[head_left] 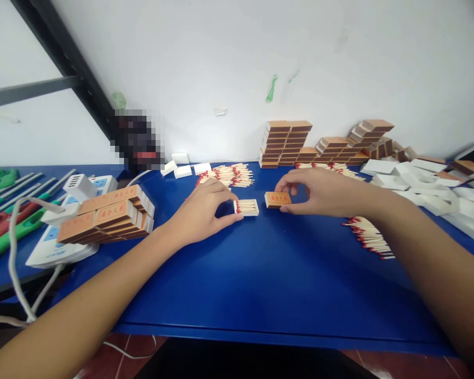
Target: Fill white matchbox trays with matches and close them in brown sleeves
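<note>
The left grip pinches 1 tray between thumb and fingers; it is a shallow oblong of white card, lined with pale wooden matches whose red heads point to that hand. The right grip is closed on 1 sleeve, a flat orange carton with red lettering and a dark brown side, just beside the tray but apart from it, above the middle of the smooth, blue-painted table. Loose matches show in 3 piles: the left pile, partly hidden by the left hand; the back pile, partly covered by the right hand; and the right pile, which the right forearm partly overlaps. Behind, against the white wall, rises a stack in 2 columns, with lower stacks to its right. A loose heap of white card trays fills the right corner, too jumbled to count. At back left lie 4 box-shaped white pieces. Nearer, a block of boxes partly hides 1 white power strip; beyond are red and green tools.
</note>
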Demonstrator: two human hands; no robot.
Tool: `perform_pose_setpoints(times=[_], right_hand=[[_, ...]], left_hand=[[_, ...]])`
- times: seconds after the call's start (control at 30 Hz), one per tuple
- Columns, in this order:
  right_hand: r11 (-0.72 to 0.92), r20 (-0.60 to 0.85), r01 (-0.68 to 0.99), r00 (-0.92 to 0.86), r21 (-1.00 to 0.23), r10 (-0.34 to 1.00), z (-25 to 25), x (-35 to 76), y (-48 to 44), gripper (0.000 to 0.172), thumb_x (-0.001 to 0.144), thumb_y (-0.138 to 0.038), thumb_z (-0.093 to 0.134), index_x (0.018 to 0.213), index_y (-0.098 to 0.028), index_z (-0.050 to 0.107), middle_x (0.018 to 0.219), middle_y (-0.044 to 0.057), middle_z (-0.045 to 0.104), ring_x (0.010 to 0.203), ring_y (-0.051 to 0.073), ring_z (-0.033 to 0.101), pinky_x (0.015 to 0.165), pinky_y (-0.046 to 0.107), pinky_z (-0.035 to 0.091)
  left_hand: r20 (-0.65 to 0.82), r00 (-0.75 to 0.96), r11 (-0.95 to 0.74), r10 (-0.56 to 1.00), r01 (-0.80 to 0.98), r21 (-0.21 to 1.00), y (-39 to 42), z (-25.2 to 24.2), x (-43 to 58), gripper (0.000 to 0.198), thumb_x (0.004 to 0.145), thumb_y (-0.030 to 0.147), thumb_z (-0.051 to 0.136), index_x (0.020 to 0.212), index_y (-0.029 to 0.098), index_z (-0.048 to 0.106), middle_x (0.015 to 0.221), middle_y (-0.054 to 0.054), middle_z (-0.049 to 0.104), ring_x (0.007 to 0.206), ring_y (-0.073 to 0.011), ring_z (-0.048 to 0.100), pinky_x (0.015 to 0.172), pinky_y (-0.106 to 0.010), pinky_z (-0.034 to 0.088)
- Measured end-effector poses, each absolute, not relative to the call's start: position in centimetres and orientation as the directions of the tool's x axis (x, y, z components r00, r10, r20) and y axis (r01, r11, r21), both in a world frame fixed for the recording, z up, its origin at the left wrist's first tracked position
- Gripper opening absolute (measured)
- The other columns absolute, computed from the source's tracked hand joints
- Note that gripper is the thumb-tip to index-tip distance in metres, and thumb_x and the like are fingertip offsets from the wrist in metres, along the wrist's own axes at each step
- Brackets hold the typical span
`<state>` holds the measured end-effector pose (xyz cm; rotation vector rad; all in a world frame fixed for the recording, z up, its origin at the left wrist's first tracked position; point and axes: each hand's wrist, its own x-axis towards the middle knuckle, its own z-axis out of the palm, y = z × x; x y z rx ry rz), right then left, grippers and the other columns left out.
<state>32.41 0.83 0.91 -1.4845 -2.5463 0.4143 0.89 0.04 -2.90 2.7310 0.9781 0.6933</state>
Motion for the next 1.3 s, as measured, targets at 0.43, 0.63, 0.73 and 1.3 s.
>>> perform_pose_setpoints(times=[0.43, 0.63, 0.73, 1.3], right_hand=[[0.482, 0.01, 0.737, -0.543, -0.474, 0.84, 1.0, 30.4, -0.4, 0.035, 0.083, -0.048, 0.077, 0.109, -0.025, 0.079, 0.105, 0.006, 0.08, 0.084, 0.023, 0.073, 0.075, 0.036, 0.058], [0.48, 0.051, 0.714, -0.533, -0.51, 0.845, 0.7, 30.3, -0.3, 0.033, 0.083, -0.048, 0.08, 0.107, -0.026, 0.08, 0.104, 0.006, 0.081, 0.088, 0.024, 0.074, 0.077, 0.037, 0.06], [0.487, 0.07, 0.705, -0.532, -0.515, 0.844, 0.7, 30.3, -0.3, 0.032, 0.083, -0.049, 0.081, 0.106, -0.027, 0.081, 0.104, 0.006, 0.081, 0.088, 0.025, 0.074, 0.078, 0.039, 0.06], [0.428, 0.129, 0.645, -0.457, -0.633, 0.88, 0.4, 30.8, 0.3, 0.051, 0.08, -0.062, 0.087, 0.118, -0.028, 0.084, 0.104, 0.006, 0.082, 0.087, 0.024, 0.075, 0.08, 0.038, 0.062]], left_hand=[[0.401, 0.681, -0.79, 0.613, 0.54, 0.292, 0.1, -2.6, 0.9, 0.024, 0.1, 0.043, 0.077, 0.108, 0.02, 0.081, 0.103, -0.008, 0.082, 0.102, -0.0284, 0.068, 0.091, -0.043, 0.054], [0.361, 0.683, -0.773, 0.635, 0.557, 0.304, -0.1, -2.3, 0.9, 0.024, 0.1, 0.042, 0.077, 0.111, 0.021, 0.081, 0.105, -0.009, 0.08, 0.104, -0.0289, 0.067, 0.092, -0.044, 0.054], [0.355, 0.673, -0.76, 0.649, 0.555, 0.338, -0.1, -2.2, 0.8, 0.025, 0.1, 0.044, 0.077, 0.111, 0.022, 0.081, 0.106, -0.009, 0.081, 0.107, -0.0292, 0.067, 0.092, -0.044, 0.055], [0.424, 0.54, -0.687, 0.727, 0.558, 0.466, 0.7, -2.4, 0.4, 0.032, 0.099, 0.048, 0.076, 0.115, 0.02, 0.082, 0.11, -0.009, 0.081, 0.103, -0.0274, 0.072, 0.093, -0.041, 0.056]])
